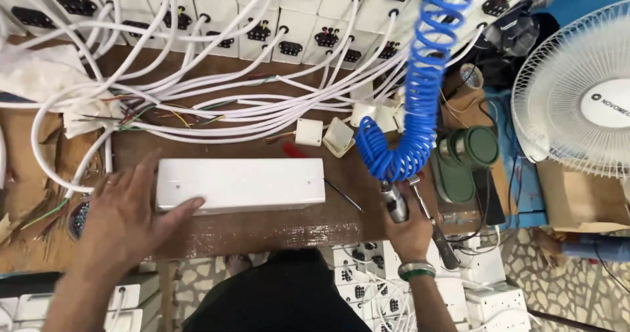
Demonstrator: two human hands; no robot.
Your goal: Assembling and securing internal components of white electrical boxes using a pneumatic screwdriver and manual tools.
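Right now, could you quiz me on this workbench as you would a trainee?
1. True or false: the left hand rests on the long white box.
2. What does the right hand hold: A) a pair of scissors, B) a tool on the blue coiled hose, C) a cup?
3. Which appliance stands at the right edge?

Key: 1 true. 2 B. 3 the white fan.
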